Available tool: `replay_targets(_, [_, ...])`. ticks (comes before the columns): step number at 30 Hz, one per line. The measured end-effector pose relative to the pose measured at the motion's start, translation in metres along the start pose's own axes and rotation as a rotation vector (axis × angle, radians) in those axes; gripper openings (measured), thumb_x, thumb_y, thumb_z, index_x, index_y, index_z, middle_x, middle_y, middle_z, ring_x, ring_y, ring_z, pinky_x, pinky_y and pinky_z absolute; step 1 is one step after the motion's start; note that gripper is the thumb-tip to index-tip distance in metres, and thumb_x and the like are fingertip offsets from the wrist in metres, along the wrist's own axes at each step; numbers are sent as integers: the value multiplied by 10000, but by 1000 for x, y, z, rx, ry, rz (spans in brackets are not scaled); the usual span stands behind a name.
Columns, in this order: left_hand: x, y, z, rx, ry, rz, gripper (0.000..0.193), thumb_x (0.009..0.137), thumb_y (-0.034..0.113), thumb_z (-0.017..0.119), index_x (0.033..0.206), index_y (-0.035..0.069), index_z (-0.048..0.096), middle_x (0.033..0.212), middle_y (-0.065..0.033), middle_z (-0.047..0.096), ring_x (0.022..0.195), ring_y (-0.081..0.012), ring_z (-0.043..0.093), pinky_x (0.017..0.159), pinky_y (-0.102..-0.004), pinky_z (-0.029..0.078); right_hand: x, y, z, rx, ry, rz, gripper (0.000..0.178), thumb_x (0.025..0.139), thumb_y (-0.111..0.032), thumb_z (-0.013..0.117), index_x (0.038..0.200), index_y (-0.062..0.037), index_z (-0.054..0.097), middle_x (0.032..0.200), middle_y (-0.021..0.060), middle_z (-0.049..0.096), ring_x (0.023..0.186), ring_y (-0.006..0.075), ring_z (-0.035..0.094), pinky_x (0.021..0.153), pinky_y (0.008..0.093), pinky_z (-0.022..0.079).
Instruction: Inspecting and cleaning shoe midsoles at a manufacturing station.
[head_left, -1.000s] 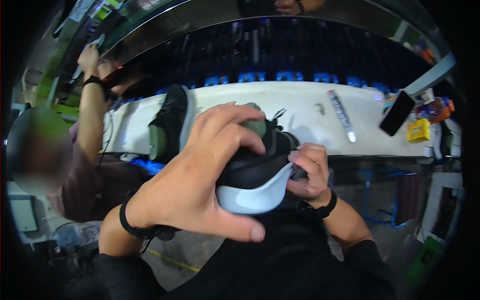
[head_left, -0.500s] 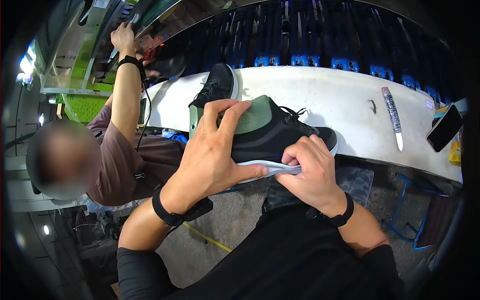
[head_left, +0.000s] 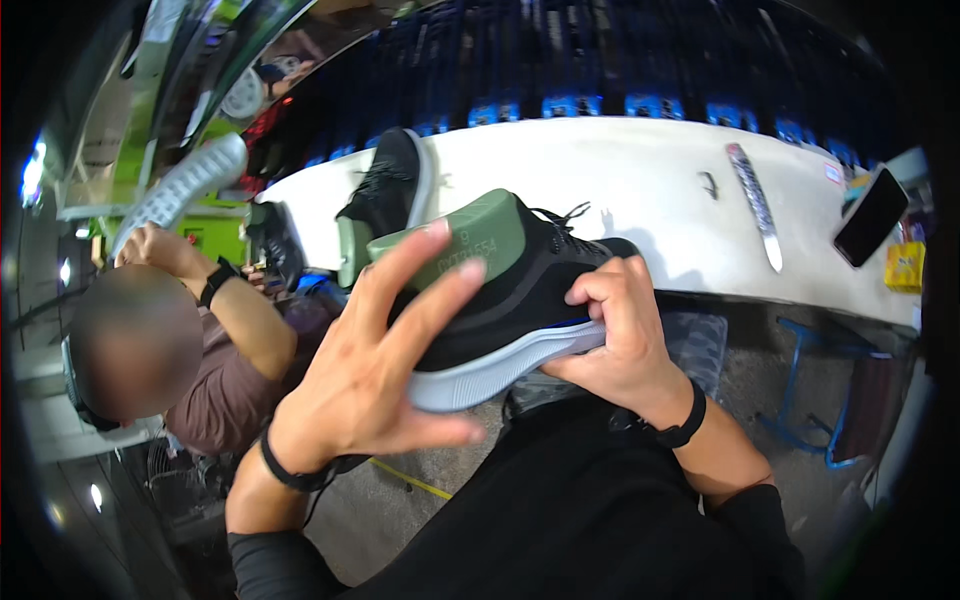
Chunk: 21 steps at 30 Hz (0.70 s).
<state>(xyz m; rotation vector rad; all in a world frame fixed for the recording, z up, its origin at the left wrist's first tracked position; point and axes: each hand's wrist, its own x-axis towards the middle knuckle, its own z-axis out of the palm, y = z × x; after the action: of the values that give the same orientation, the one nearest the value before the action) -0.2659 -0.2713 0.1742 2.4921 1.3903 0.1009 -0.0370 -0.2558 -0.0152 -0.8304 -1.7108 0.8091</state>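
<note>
A black lace-up shoe (head_left: 560, 270) with a green shoe last (head_left: 490, 235) inside it is held over the bench's near edge. Its pale grey sole (head_left: 480, 375) runs along the side facing me. My right hand (head_left: 635, 345) is closed on the front half of the shoe, thumb under the sole and fingers against the upper. Spread wide, my left hand (head_left: 350, 375) is at the heel end, with two fingertips over the last and the thumb off the sole. Whether those fingertips touch the last, I cannot tell.
On the white bench (head_left: 620, 165) lie another black shoe (head_left: 385, 180), a wrapped-handle knife (head_left: 755, 205), a small hooked piece (head_left: 708, 185), a phone (head_left: 870, 217) and a yellow box (head_left: 905, 267). At left, a co-worker's hand (head_left: 160, 248) holds a grey sole (head_left: 195, 178). Dark rollers (head_left: 600, 60) run behind.
My left hand has opened away from the sole, which now lies against the upper along the heel side. The shoe has tilted. The co-worker's arm has come back with a sole.
</note>
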Motion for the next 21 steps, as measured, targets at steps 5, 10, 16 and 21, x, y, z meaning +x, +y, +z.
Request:
replay_targets(5, [-2,13,4,35,-43,66,943,616,352,999,1428,9,662,1589,-247,471,1393,-475,541,1136,-579,473,2,42,-40,106,-152,44,1122,675,-621,977,1511,-28,522,1321,185,634,1272,438,590,1196,496,392])
replay_targets(10, [-10,26,19,66,47,61,882,610,326,999,1364,-15,694,1524,-257,519,1328,-450,590,1083,-554,522,13,31,-25,36,-193,16,1074,688,-617,966,1457,35,595,1379,245,682,1257,411,666,1102,484,490])
replay_targets(16, [0,20,23,-1,176,77,952,632,381,1025,1385,-33,616,1508,-305,502,1335,-466,588,1091,-550,527,16,30,-12,450,140,413,257,995,-201,779,1075,43,785,928,145,799,894,241,781,812,339,588])
replay_targets(21, [15,23,52,-279,537,227,1373,590,730,980,1603,94,307,1636,-312,319,1416,-497,522,1118,-588,564,-15,38,-51,492,382,162,641,1068,-360,691,1491,83,503,1352,242,683,1344,315,640,1185,400,451])
